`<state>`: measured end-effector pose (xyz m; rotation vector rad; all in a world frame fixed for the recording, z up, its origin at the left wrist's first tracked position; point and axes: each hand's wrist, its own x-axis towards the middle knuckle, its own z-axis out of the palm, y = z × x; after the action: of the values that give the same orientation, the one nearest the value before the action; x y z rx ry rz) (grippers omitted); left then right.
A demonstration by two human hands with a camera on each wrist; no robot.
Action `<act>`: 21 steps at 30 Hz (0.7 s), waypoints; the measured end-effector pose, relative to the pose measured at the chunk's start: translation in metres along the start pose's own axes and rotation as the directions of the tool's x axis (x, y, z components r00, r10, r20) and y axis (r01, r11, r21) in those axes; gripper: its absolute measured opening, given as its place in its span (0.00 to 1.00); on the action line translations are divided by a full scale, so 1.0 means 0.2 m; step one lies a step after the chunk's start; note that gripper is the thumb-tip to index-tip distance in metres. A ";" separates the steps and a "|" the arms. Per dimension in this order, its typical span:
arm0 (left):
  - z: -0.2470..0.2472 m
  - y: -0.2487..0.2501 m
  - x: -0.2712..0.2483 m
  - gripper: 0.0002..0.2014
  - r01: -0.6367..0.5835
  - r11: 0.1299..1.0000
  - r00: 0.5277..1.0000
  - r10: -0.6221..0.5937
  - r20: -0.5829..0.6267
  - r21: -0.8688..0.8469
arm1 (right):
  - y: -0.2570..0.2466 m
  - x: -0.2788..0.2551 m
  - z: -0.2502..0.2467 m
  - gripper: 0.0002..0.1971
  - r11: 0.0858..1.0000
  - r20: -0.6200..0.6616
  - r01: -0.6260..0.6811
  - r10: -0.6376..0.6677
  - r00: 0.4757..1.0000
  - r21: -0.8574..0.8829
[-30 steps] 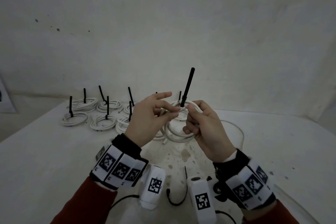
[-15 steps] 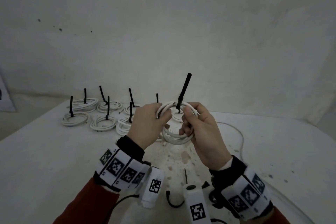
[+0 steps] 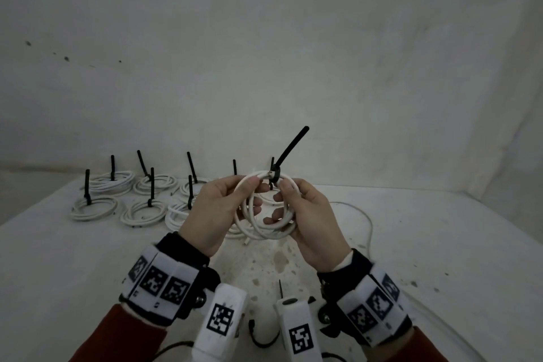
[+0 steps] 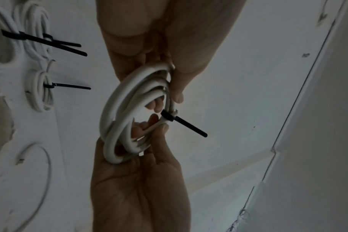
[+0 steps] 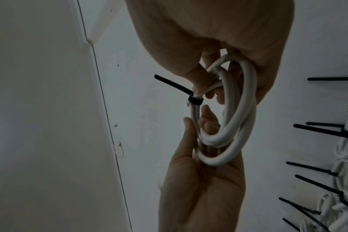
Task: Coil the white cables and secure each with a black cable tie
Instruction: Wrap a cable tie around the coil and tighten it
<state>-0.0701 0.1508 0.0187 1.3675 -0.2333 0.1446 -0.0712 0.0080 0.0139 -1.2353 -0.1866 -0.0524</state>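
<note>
- Evidently the tying step was in hand: the white cable coil (image 3: 264,209) was held up in the air above the table (image 3: 440,258), and a black cable tie (image 3: 289,150) was already cinched round the top of that coil, its free tail slanting up and away from it.
- Only part of the coil looked gathered under the tie; several loops hung loose below it, so whether the bundle was fully caught could not be told.
- The next move, as I judged it, called for snugging the tie and then setting the coil down beside the finished coils (image 3: 147,209), which lay on the table to the far left of the held coil.
- The left hand (image 3: 211,214) gripped the coil's left side, thumb pressing the top strand, fingers curled through the loop.
- The right hand (image 3: 311,220) gripped the coil's right side, thumb just beside the tie's head, fingers hooked through from below.
- A loose uncoiled cable (image 3: 364,214) lay on the table to the right of the coil.
</note>
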 end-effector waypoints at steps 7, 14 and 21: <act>0.05 -0.03 0.00 0.25 0.218 0.933 0.971 -0.177 0.162 -0.285 | 0.01 0.03 -0.04 0.09 0.999 -0.110 -0.023 0.027 0.994 0.035; 0.02 -0.01 0.02 0.22 0.382 0.815 0.923 -0.309 0.231 -0.435 | -0.04 0.04 -0.05 0.20 0.980 0.047 -0.192 0.190 0.981 0.052; 0.03 0.01 0.02 0.26 0.472 0.778 0.874 -0.349 0.339 -0.415 | -0.14 0.03 -0.07 0.24 0.893 0.275 -0.403 0.344 0.898 0.200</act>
<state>-0.0673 0.1460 0.0218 0.8936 -0.1515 -0.4380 -0.0677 -0.0143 0.0374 -1.0011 -0.1490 0.4462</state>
